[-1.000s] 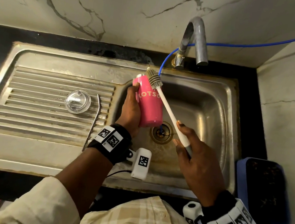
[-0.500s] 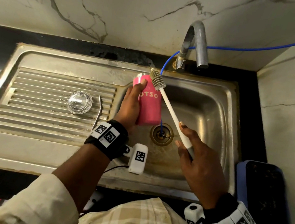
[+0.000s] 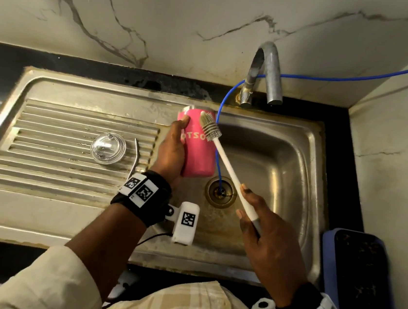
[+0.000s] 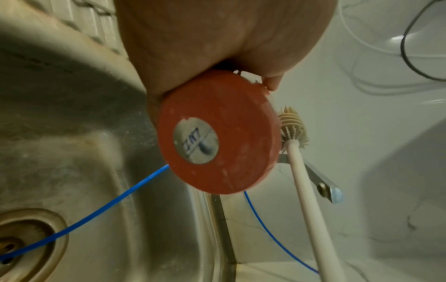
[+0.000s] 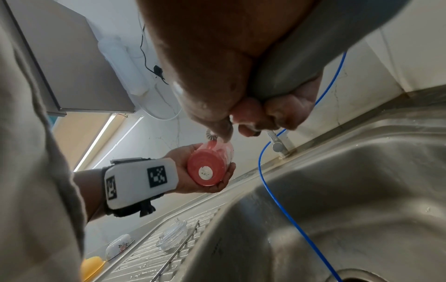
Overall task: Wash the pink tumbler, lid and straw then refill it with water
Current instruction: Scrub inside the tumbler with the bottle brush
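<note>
My left hand (image 3: 173, 148) grips the pink tumbler (image 3: 199, 151) around its side and holds it tilted over the sink basin (image 3: 280, 163). Its round base (image 4: 217, 133) faces the left wrist camera and also shows in the right wrist view (image 5: 207, 169). My right hand (image 3: 263, 227) grips the white handle of a bottle brush (image 3: 225, 156). The grey bristle head (image 3: 210, 127) lies against the tumbler's outer wall near the rim. The clear lid (image 3: 108, 148) and the metal straw (image 3: 135, 155) lie on the ribbed drainboard (image 3: 44, 161) to the left.
The tap (image 3: 265, 75) stands behind the basin, no water visibly running. A thin blue tube (image 3: 218, 161) runs from the wall down into the drain (image 3: 220, 191). A blue tray (image 3: 359, 276) sits on the right counter. A small bowl (image 5: 119, 246) and a yellow object (image 5: 91, 267) stand beyond the drainboard.
The brush head has slid from the tumbler's rim edge onto its outer side. The tumbler has tipped slightly more upright in my left hand.
</note>
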Tool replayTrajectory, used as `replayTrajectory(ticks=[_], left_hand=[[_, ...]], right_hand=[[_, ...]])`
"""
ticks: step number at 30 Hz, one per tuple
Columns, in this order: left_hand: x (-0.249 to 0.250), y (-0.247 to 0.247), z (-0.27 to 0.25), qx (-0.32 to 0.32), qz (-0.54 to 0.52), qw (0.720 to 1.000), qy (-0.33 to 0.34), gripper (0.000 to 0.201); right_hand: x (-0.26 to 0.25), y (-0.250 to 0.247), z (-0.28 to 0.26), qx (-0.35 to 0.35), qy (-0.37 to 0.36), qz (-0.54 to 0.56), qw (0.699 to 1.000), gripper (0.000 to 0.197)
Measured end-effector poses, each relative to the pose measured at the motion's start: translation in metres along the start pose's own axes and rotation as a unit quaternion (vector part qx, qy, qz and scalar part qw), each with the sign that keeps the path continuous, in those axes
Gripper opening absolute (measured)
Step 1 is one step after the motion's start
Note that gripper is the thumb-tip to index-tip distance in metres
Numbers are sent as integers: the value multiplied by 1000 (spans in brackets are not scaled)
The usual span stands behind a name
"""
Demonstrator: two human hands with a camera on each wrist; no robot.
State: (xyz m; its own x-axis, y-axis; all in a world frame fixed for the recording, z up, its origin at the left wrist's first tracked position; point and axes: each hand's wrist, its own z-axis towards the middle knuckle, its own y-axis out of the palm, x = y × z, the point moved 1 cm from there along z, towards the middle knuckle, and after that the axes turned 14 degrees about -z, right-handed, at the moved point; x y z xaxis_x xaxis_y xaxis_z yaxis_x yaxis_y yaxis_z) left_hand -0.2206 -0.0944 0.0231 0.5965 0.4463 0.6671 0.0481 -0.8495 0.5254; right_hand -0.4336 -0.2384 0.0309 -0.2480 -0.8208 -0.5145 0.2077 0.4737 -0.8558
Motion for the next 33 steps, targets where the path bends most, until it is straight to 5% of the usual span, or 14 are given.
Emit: replayTrajectory(ticks=[8,12,19,25,33], left_hand=[[-8,7,-5,-32,37,999,18,53],[-1,0,1,-20,18,999,25,75],[-13,0,1,-15,58,998,34,74],[1,-6,7,7,3,999,35,51],[-9,-1,7,9,45,998,41,65]], right_hand=[[-6,-3,16,23,-14,-8,1000,51],[-1,0,4,-3,-18,11,1000,51],[-4,-5,23,15,-20,-12,1000,49],[0,-1,7,-13,-11,9,1000,54],[-5,-4,17,8,-17,-4,1000,52]])
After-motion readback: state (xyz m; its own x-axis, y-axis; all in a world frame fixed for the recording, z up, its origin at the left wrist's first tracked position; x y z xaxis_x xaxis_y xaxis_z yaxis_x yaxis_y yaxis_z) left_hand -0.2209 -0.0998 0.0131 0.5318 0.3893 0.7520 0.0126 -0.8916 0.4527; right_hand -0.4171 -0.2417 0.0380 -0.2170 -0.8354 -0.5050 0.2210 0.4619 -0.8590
